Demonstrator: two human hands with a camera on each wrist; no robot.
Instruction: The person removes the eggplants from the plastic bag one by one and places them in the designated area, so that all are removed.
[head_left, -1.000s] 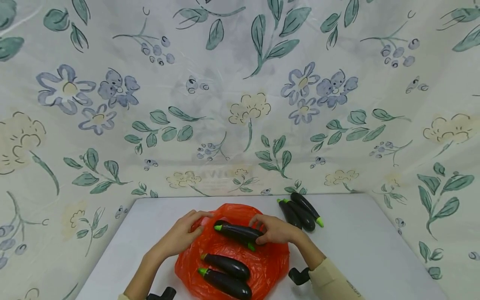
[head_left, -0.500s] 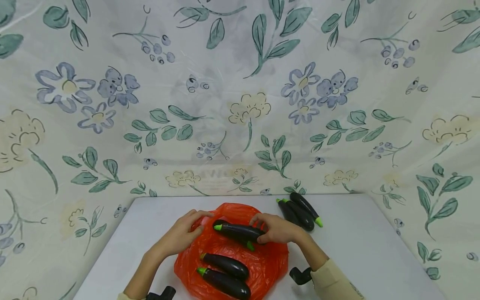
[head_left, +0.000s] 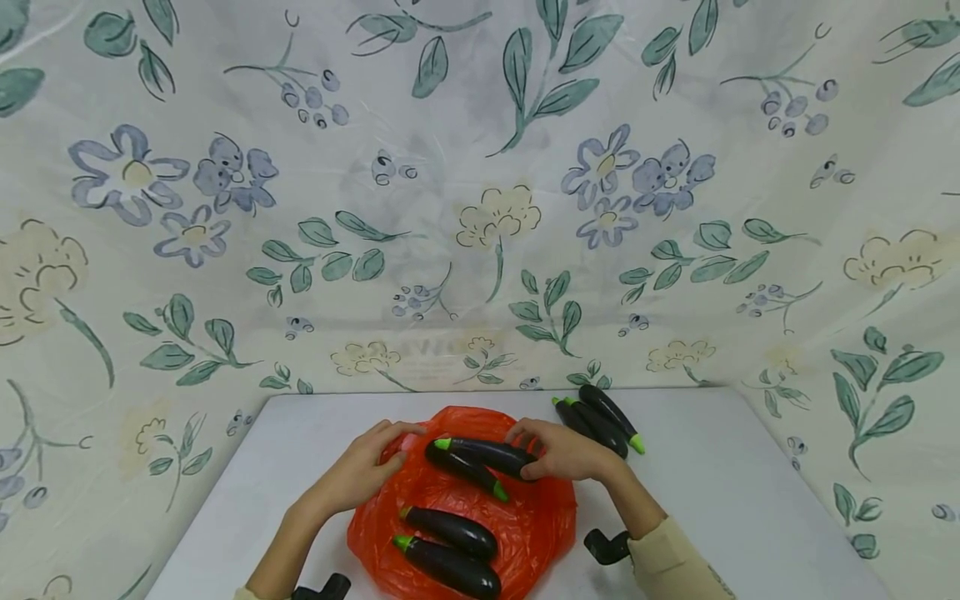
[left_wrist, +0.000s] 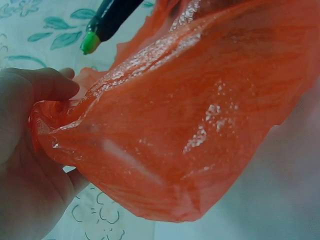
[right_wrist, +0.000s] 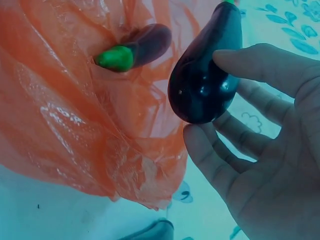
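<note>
A long, dark eggplant (head_left: 487, 457) is held above a red plastic bag (head_left: 528, 529) by the right hand (head_left: 566, 450), whose grip is set round the rounded end, with the thumb on one side and fingers on the other. Its green stem end is pointed toward the left hand (head_left: 365, 467), by which the rim of the bag is pinched between thumb and fingers, the film being bunched there. A second eggplant (head_left: 461, 472) is seen just below the held one, its bright green stem end turned the opposite way; whether the two are touching cannot be told. Nearer the person, a pair of eggplants (head_left: 450, 532) is laid side by side over the red film, both stem ends directed to the left. Three more eggplants (head_left: 597, 425) are clustered on the white desk (head_left: 720, 500) beyond the right hand. The desk is backed by a pale sheet (head_left: 420, 200) printed with blue flowers, green leaves and berries. A beige sleeve (head_left: 678, 557) is worn on the right forearm, and a black fitting (head_left: 607, 547) is seen at that wrist.
</note>
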